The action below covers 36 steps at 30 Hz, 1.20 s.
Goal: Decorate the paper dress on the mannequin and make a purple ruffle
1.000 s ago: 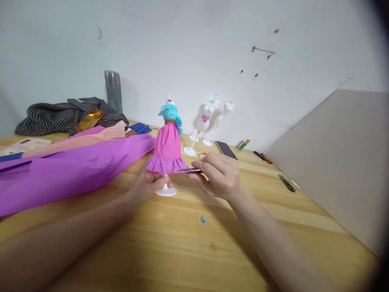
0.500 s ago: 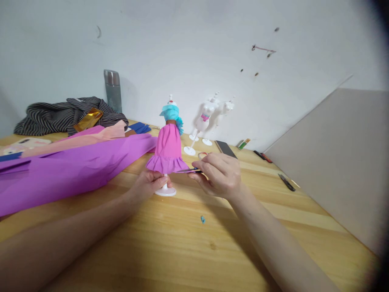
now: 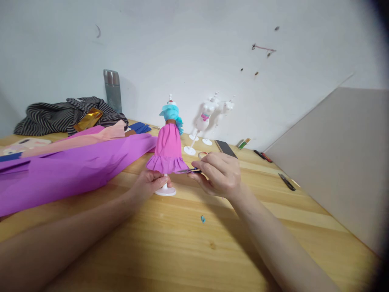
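Observation:
A small white mannequin (image 3: 165,190) stands on the wooden table (image 3: 170,239), dressed in a pink paper dress (image 3: 167,149) with a purple ruffle and a turquoise top. My left hand (image 3: 148,183) is closed round the stand's pole just under the ruffle. My right hand (image 3: 217,173) is closed on small scissors (image 3: 189,170), whose blades lie level at the ruffle's right edge.
Purple and peach crepe paper sheets (image 3: 67,166) lie to the left, with a striped cloth (image 3: 60,115) and a metal flask (image 3: 112,91) behind. Two bare white mannequins (image 3: 203,121), a dark phone (image 3: 226,149), pens (image 3: 263,156) and a grey board (image 3: 337,162) are on the right. A tiny blue scrap (image 3: 202,219) lies in front.

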Tool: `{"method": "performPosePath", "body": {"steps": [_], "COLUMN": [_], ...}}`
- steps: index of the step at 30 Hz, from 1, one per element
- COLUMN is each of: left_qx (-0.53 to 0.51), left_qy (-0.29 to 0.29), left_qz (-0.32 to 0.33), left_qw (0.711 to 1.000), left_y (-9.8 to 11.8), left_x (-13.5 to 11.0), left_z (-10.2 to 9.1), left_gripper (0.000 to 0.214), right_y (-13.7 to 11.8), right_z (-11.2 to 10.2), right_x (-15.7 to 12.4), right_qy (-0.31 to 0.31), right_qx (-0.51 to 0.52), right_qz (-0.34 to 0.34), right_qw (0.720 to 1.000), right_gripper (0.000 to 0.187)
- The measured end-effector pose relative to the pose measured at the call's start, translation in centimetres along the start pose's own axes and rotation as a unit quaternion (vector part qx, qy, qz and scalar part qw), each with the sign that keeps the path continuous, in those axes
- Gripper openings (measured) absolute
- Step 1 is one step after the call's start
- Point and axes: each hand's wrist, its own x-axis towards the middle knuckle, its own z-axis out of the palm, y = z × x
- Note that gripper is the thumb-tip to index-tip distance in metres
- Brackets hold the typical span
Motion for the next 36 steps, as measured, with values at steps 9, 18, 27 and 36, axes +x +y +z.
{"method": "performPosePath", "body": {"steps": [9, 18, 27, 36], "left_qx": [0.012, -0.016, 0.006, -0.023], "left_qy": [0.003, 0.018, 0.022, 0.016], "left_qz": [-0.007, -0.015, -0.012, -0.003], "left_qw": [1.000, 1.000, 1.000, 1.000], "left_y": [0.63, 0.22, 0.57, -0.01], "left_x": [-0.21, -0.19, -0.28, -0.01], "left_z": [0.15, 0.21, 0.15, 0.21], "left_gripper": [0.033, 0.033, 0.034, 0.037], "right_y": [-0.18, -0.34, -0.24, -0.20], "right_z": [-0.11, 0.05, 0.00, 0.06], "right_x": [0.02, -0.07, 0.03, 0.05], "right_qy": [-0.010, -0.020, -0.007, -0.008], "right_qx": [0.002, 0.011, 0.007, 0.001], "right_qz": [0.003, 0.011, 0.012, 0.010], "right_qw": [1.000, 1.000, 1.000, 1.000], "right_gripper": [0.021, 0.021, 0.018, 0.021]}}
